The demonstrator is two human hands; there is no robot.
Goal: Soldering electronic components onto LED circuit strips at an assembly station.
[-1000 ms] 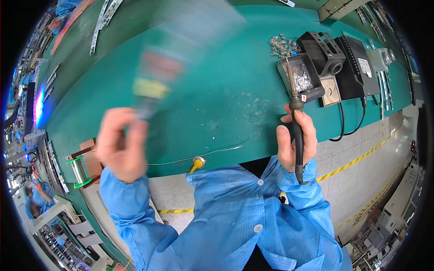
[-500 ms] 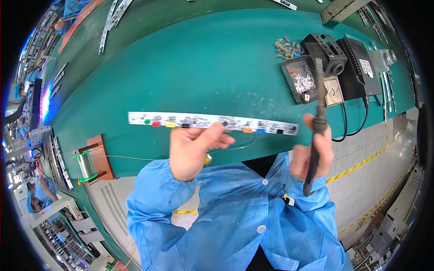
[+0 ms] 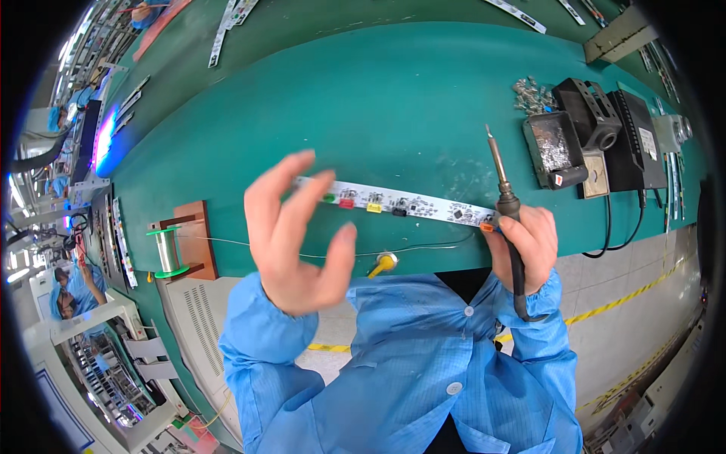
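A long white circuit board strip (image 3: 431,209) with green, red, yellow, black and orange parts along its near edge slants across in front of me. My right hand (image 3: 535,244) is closed on a soldering iron (image 3: 508,203), its metal tip pointing away from me. The same hand pinches the strip's right end beside the orange part. Around the strip's left end my left hand (image 3: 291,246) is open, fingers spread and slightly blurred. Whether a fingertip touches the strip I cannot tell. A thin solder wire (image 3: 219,240) passes behind my left hand and runs on toward the right hand.
On the left, a solder spool (image 3: 167,253) sits in a brown stand (image 3: 200,234). A small yellow piece (image 3: 384,262) lies near the front edge. A black tray (image 3: 557,151), loose metal parts (image 3: 533,97), an iron holder (image 3: 588,113) and a black box (image 3: 637,140) are at right.
The left hand has let go of the strip's middle and opened out to its left. The right hand has moved onto the strip's right end, still holding the soldering iron.
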